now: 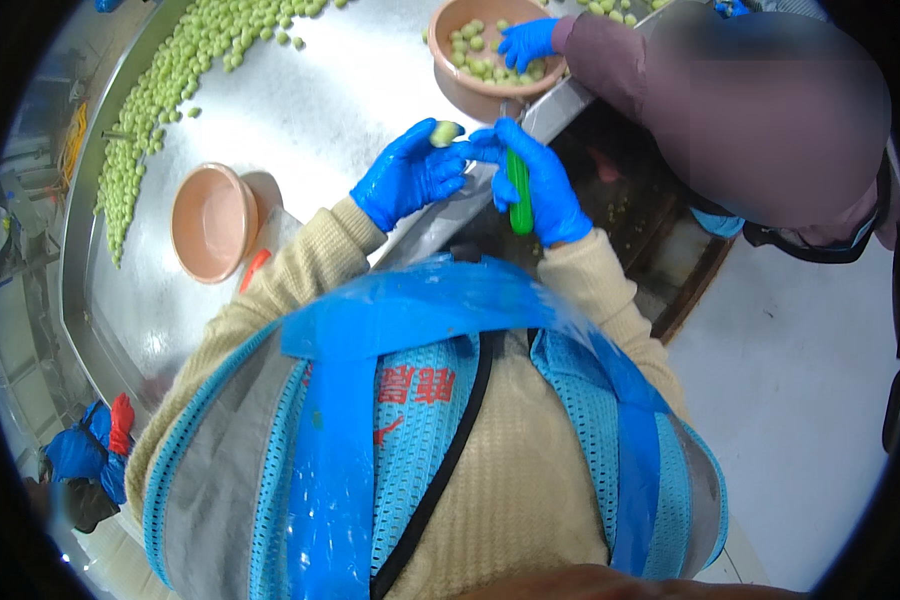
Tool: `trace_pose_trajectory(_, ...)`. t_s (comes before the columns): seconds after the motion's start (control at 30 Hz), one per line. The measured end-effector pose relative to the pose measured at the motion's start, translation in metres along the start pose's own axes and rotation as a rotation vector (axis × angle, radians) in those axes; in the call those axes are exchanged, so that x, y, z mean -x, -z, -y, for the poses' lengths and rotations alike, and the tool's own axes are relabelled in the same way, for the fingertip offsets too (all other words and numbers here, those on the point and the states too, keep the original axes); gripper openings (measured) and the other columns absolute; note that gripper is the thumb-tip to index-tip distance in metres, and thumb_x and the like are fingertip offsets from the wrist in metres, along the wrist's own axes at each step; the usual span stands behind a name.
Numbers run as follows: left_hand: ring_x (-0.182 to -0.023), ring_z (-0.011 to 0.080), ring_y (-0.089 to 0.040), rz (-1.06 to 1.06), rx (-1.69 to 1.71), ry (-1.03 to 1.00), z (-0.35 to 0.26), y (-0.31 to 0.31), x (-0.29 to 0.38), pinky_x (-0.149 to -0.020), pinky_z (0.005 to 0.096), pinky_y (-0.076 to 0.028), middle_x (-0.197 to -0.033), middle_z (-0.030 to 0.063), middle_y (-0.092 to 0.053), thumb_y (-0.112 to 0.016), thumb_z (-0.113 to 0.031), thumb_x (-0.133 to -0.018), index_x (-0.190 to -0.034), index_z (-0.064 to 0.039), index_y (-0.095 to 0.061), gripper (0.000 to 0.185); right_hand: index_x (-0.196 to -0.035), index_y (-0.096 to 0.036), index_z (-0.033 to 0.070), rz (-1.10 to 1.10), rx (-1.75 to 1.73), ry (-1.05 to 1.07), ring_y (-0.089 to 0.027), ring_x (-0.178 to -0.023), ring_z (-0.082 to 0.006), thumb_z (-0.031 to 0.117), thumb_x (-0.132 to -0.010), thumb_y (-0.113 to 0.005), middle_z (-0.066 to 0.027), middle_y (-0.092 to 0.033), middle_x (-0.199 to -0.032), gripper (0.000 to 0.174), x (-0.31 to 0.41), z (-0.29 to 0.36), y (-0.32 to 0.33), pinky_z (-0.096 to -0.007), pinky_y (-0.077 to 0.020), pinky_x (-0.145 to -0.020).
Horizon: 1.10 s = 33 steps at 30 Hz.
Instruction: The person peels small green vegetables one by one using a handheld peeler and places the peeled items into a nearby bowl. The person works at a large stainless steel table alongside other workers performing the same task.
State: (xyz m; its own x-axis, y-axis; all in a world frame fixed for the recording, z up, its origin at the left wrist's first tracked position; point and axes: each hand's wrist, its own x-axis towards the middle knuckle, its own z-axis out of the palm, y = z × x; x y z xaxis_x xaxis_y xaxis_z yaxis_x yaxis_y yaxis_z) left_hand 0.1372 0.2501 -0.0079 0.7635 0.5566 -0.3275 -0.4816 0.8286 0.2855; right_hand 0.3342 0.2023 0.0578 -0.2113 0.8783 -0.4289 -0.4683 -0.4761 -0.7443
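Note:
My left hand, in a blue glove, holds a pale green round fruit between thumb and fingertips. My right hand, gloved in the same blue, grips the green handle of a small tool; a thin metal end shows above the fingers, and its exact kind cannot be told. The right fingertips reach close to the fruit. Both hands are over the near rim of a large metal table. Just beyond them stands a pink plastic basin with green fruits in it.
A co-worker's blue-gloved hand reaches into that basin from the right. Another pink basin stands at the left, beside a red object. Many green fruits lie along the table's far left edge. Another person is at lower left.

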Motion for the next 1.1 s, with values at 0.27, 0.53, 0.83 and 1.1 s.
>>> trace_pose_trajectory(0.27, -0.102, 0.0222, -0.059, -0.312, -0.746, -0.341, -0.073, -0.025, -0.042, -0.091, 0.0372, -0.048, -0.120, 0.0140, -0.056, -0.049, -0.031, -0.094, -0.130, -0.006, -0.046, 0.044, -0.105, -0.059, 0.003, -0.119, -0.067, -0.149, -0.043, -0.047, -0.0075, 0.041, -0.092, -0.048, -0.0057, -0.060, -0.081, 0.041, 0.016, -0.021, 0.038, -0.0238, -0.0377, -0.044)
trace_pose_trajectory(0.53, -0.098, 0.0274, -0.061, -0.161, -2.631, 0.060, -0.101, 0.017, -0.215, -0.079, 0.0369, -0.051, -0.113, 0.0085, -0.062, -0.065, -0.020, -0.076, -0.118, -0.024, -0.060, 0.042, -0.100, -0.061, 0.006, -0.208, -0.141, -0.193, -0.043, -0.046, -0.0080, 0.042, -0.092, -0.049, -0.0028, -0.060, -0.077, 0.039, 0.022, -0.037, 0.064, -0.0240, -0.0369, -0.045)
trace_pose_trajectory(0.83, -0.100, 0.0303, -0.061, -0.247, -2.525, 0.123, -0.072, 0.081, -0.287, -0.085, 0.0387, -0.047, -0.111, 0.0122, -0.063, -0.039, -0.044, -0.089, -0.115, -0.019, -0.061, 0.042, -0.100, -0.061, 0.008, -0.370, -0.232, -0.268, -0.044, -0.046, -0.0091, 0.043, -0.090, -0.051, -0.0029, -0.059, -0.075, 0.038, 0.031, -0.058, 0.087, -0.0246, -0.0369, -0.044)
trace_pose_trajectory(1.1, -0.078, 0.0223, -0.065, -0.465, -1.497, -0.003, -0.109, 0.046, -0.248, -0.061, 0.0308, -0.052, -0.092, 0.0102, -0.065, -0.073, -0.016, -0.073, -0.104, -0.011, -0.060, 0.034, -0.099, -0.061, 0.006, -0.386, -0.209, -0.268, -0.044, -0.046, -0.0094, 0.041, -0.091, -0.051, -0.0035, -0.059, -0.076, 0.037, 0.034, -0.049, 0.087, -0.0255, -0.0381, -0.045)
